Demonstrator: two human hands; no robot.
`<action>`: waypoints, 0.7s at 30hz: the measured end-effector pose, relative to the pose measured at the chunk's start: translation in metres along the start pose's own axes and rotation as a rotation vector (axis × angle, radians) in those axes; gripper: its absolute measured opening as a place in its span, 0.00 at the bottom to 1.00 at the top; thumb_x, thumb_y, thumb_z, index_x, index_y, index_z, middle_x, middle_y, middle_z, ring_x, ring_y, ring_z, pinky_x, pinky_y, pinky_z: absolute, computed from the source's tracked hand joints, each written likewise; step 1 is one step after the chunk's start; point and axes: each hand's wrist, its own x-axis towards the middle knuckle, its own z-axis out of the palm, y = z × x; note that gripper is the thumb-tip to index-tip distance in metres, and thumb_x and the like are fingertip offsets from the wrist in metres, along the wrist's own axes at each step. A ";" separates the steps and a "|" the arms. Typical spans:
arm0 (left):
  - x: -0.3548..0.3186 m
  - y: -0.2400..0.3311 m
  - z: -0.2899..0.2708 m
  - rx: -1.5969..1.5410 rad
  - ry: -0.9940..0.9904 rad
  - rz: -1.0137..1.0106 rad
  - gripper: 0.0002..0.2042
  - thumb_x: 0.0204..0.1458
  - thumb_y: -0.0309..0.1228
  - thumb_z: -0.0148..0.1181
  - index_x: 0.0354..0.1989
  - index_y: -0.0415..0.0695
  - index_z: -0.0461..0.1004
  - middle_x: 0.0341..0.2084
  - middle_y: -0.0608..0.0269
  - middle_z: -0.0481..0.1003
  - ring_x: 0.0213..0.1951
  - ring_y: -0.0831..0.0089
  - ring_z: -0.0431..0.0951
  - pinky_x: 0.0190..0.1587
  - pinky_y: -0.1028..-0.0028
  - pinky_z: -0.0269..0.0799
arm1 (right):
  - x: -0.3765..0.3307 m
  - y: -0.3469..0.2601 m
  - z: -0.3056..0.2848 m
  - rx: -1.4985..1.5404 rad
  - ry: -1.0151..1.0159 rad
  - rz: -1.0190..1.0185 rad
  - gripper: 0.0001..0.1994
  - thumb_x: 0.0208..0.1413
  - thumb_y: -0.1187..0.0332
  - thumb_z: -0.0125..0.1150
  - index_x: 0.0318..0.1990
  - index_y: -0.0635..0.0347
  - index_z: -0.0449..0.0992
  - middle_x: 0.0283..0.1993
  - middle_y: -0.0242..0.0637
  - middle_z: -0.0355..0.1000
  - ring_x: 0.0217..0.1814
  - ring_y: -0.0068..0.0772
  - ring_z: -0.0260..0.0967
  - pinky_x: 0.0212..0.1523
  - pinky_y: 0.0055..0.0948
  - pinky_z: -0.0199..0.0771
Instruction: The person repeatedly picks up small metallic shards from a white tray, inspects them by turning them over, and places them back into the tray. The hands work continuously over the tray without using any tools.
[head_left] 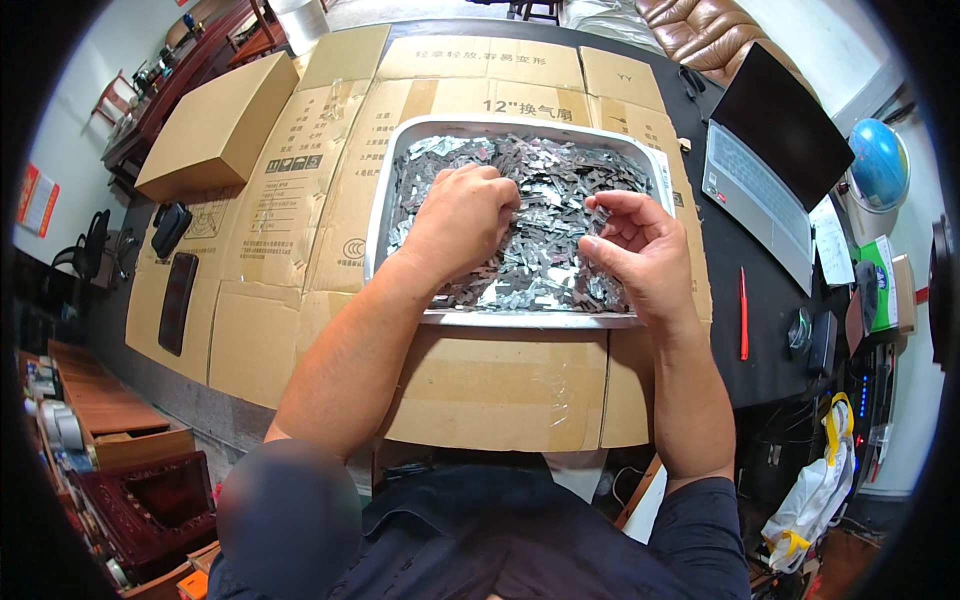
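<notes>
A shallow white rectangular tray [505, 321] is filled with a heap of small, thin, shiny metal pieces [545, 265]. My left hand [462, 215] reaches over the left half of the heap, its fingers curled down and pressed together. The fingertips are turned away, so whatever they grip is hidden. Over the right side of the tray is my right hand [645, 250], with bent fingers and the thumb apart from the index finger. A small dark piece shows at the index fingertip; whether it is touched I cannot tell.
The tray rests on flattened cardboard [480, 385] over a dark table. At the left are a closed cardboard box [215, 130], a phone [178, 304] and a small black case [171, 229]. To the right are an open laptop [765, 170], a red pen [743, 315] and a globe [880, 165].
</notes>
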 end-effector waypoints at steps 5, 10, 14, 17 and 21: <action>0.000 0.010 -0.007 -0.810 -0.070 -0.294 0.07 0.59 0.23 0.67 0.45 0.40 0.83 0.40 0.60 0.84 0.43 0.70 0.84 0.48 0.71 0.78 | -0.003 0.005 0.007 -0.207 0.002 -0.148 0.25 0.48 0.81 0.79 0.56 0.67 0.79 0.49 0.35 0.77 0.45 0.22 0.77 0.49 0.23 0.81; -0.005 0.022 0.001 -1.499 -0.228 -0.401 0.11 0.60 0.23 0.70 0.50 0.39 0.80 0.40 0.65 0.82 0.42 0.79 0.82 0.45 0.77 0.78 | -0.005 0.006 0.012 -0.149 -0.068 -0.245 0.27 0.47 0.82 0.79 0.57 0.65 0.80 0.49 0.35 0.76 0.47 0.24 0.78 0.51 0.25 0.81; -0.006 0.024 0.008 -1.649 -0.276 -0.430 0.11 0.61 0.23 0.70 0.50 0.40 0.79 0.39 0.65 0.82 0.39 0.80 0.80 0.44 0.78 0.79 | -0.006 0.004 0.011 -0.124 -0.103 -0.299 0.29 0.47 0.83 0.79 0.60 0.65 0.79 0.51 0.36 0.76 0.48 0.25 0.78 0.52 0.26 0.81; -0.006 0.023 0.011 -1.616 -0.282 -0.454 0.10 0.61 0.24 0.70 0.49 0.39 0.81 0.39 0.66 0.82 0.37 0.79 0.80 0.43 0.78 0.78 | -0.006 0.002 0.011 -0.146 -0.109 -0.301 0.29 0.47 0.83 0.79 0.60 0.65 0.80 0.53 0.38 0.78 0.49 0.26 0.78 0.52 0.26 0.82; -0.006 0.025 0.009 -1.466 -0.266 -0.475 0.06 0.62 0.26 0.69 0.44 0.40 0.83 0.36 0.66 0.83 0.36 0.81 0.80 0.38 0.78 0.76 | -0.006 0.002 0.009 -0.209 -0.107 -0.307 0.27 0.47 0.81 0.80 0.58 0.64 0.82 0.54 0.40 0.79 0.49 0.26 0.79 0.50 0.25 0.83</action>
